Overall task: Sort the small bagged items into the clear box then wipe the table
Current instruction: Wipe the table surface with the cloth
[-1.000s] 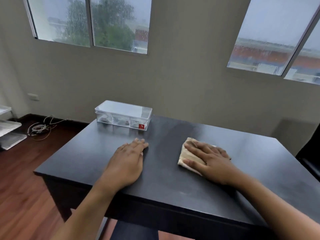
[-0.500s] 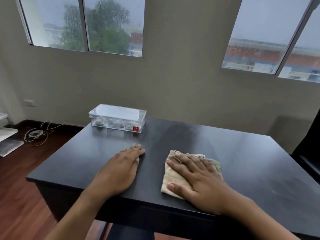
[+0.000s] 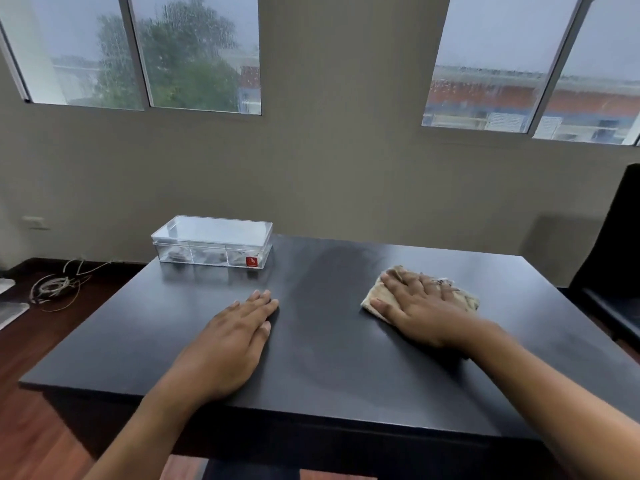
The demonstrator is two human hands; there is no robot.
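A clear box (image 3: 212, 244) with its lid on and a red sticker stands at the far left corner of the black table (image 3: 329, 358); small dark items show dimly through its divided front. My left hand (image 3: 231, 337) lies flat, palm down, on the table near the middle, holding nothing. My right hand (image 3: 420, 308) presses flat on a beige cloth (image 3: 381, 299) at the right of the table, fingers spread over it. The cloth's edges stick out on both sides of the hand.
A black chair (image 3: 613, 271) stands just right of the table. Coiled cables (image 3: 55, 287) lie on the wooden floor at the left, beside a white rack edge (image 3: 8, 308). A wall with two windows is behind the table.
My right hand has slid the cloth from near the table's front middle out to the right and farther away. My left hand has stayed flat in place.
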